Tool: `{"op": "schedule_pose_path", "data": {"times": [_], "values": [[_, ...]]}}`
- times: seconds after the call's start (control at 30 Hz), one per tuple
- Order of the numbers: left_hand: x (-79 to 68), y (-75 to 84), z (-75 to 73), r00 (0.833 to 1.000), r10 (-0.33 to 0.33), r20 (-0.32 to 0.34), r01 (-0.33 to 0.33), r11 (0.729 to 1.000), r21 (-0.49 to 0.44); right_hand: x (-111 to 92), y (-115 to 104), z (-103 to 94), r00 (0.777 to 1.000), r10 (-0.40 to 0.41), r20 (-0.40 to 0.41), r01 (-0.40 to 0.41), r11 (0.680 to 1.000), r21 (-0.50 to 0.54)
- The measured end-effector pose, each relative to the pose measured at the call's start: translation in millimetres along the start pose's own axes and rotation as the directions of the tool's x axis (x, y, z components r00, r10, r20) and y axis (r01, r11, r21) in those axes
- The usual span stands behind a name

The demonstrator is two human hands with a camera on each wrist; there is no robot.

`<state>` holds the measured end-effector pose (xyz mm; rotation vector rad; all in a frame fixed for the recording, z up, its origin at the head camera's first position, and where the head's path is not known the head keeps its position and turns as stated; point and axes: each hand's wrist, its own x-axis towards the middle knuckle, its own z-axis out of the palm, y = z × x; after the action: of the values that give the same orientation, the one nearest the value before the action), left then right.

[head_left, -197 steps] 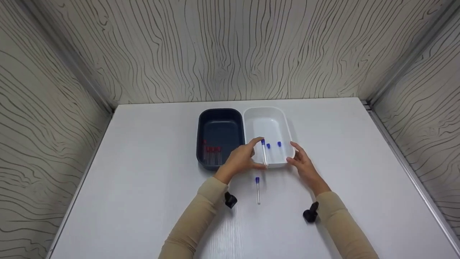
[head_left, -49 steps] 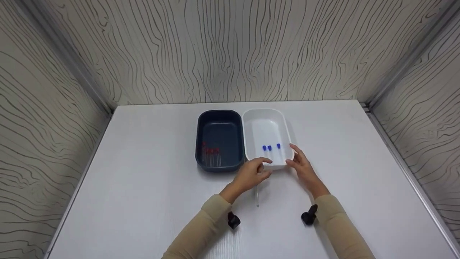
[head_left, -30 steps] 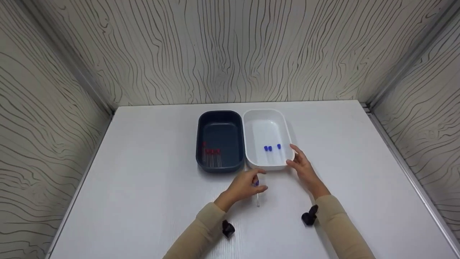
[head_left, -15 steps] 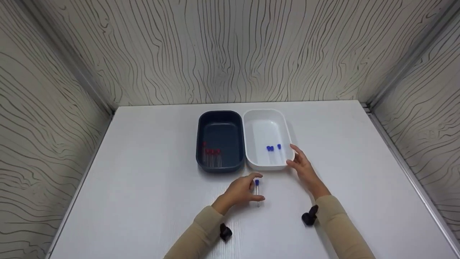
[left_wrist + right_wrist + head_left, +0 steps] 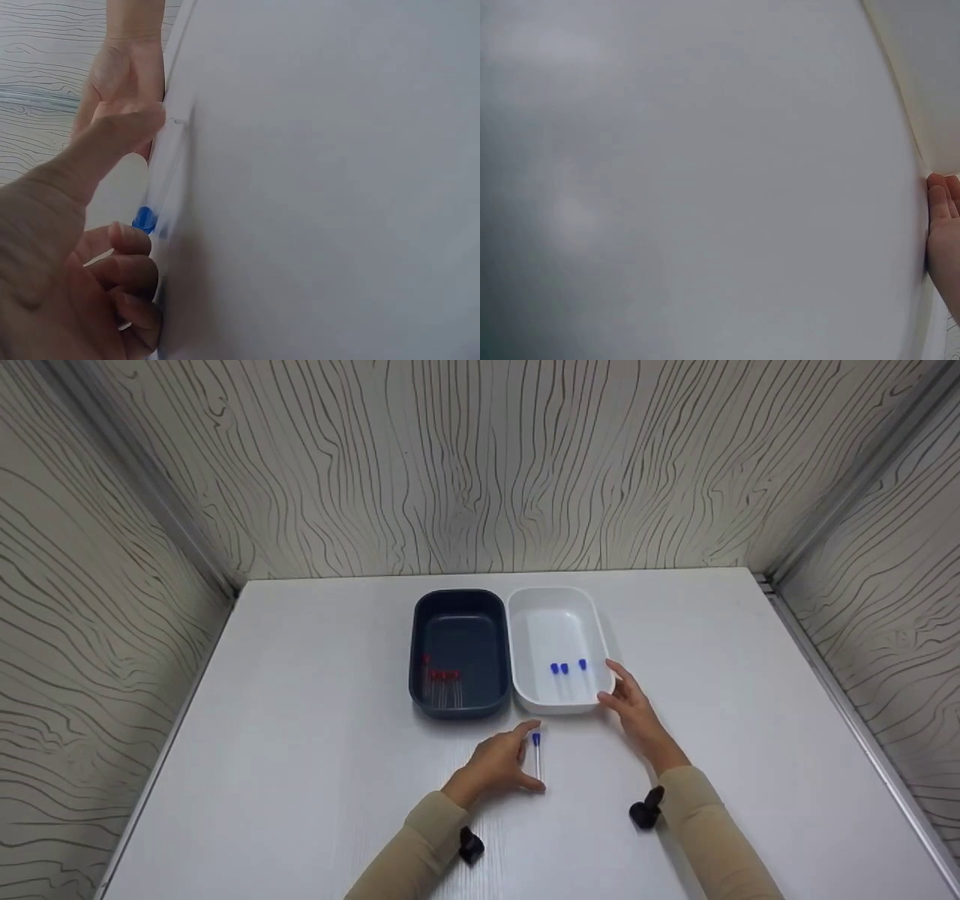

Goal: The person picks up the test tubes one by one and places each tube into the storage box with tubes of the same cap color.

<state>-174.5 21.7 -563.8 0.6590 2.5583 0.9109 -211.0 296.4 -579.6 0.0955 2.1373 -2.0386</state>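
A blue-capped clear test tube (image 5: 537,757) lies on the white table just in front of the white tray (image 5: 525,690). My left hand (image 5: 495,765) spans it, thumb near the bottom end and index finger just beyond the cap. In the left wrist view, the blue cap (image 5: 144,220) shows beside the curled fingers and the thumb (image 5: 142,124) sits close to the tube's end; a firm grip is not visible. My right hand (image 5: 636,716) holds the white tray's near right corner. Inside that tray lie 3 tubes with blue caps (image 5: 564,668).
A dark blue tray (image 5: 459,711) stands against the white tray's left side, with several red-capped tubes (image 5: 446,676) at its near left. Black wrist cameras (image 5: 471,846) hang beneath both sleeves. Wood-grain panels (image 5: 480,465) wall the table on the back and sides.
A third blue-capped tube, earlier held in my left hand, now lies in the white tray. My left hand has come back toward me and spread around the tube on the table. My right hand stays put.
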Motion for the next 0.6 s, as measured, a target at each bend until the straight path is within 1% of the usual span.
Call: {"op": "schedule_pose_path", "data": {"times": [0.27,0.47,0.6], "values": [[-0.8,0.0,1.3,1.000,0.022,-0.004,-0.022,0.998,0.064,0.5,1.8,-1.4,1.000,-0.009,0.011,0.009,1.000,-0.006],[-0.8,-0.1,2.9,1.000,0.025,0.003,-0.025,0.997,0.072,0.4,1.5,-2.1,1.000,0.001,0.023,-0.001,1.000,-0.014],[-2.1,0.1,3.1,0.999,0.037,0.006,-0.037,0.997,0.074,-0.1,0.0,-1.7,1.000,0.020,0.013,-0.020,0.999,-0.029]]}}
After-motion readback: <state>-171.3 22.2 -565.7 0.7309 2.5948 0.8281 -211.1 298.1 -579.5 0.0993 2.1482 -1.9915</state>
